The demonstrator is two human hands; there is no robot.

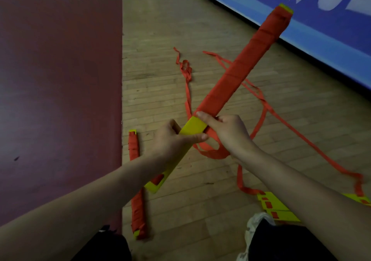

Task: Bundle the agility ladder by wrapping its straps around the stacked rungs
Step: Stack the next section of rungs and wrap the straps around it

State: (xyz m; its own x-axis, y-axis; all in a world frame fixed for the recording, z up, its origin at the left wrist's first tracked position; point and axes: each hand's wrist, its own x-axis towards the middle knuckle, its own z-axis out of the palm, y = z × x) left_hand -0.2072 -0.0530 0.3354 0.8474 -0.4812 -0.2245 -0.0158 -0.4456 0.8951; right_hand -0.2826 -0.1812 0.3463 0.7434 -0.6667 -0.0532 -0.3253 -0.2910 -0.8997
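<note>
A stack of yellow rungs [193, 128] runs diagonally from lower left to upper right. Most of its upper length is wound in red strap [241, 69]. My left hand [172, 138] grips the bare yellow part of the stack. My right hand [226, 130] holds the stack at the edge of the wrapping, with the thumb pressed on the red strap. A loop of loose strap [212, 153] hangs under my right hand. More loose strap [281, 118] trails over the floor to the right.
A second wrapped bundle [136, 184] lies on the wooden floor beside a dark red mat [60, 100]. Unwrapped yellow rungs [275, 206] lie at lower right. A blue banner [321, 29] lines the far right. My knees and a shoe [253, 226] show at the bottom.
</note>
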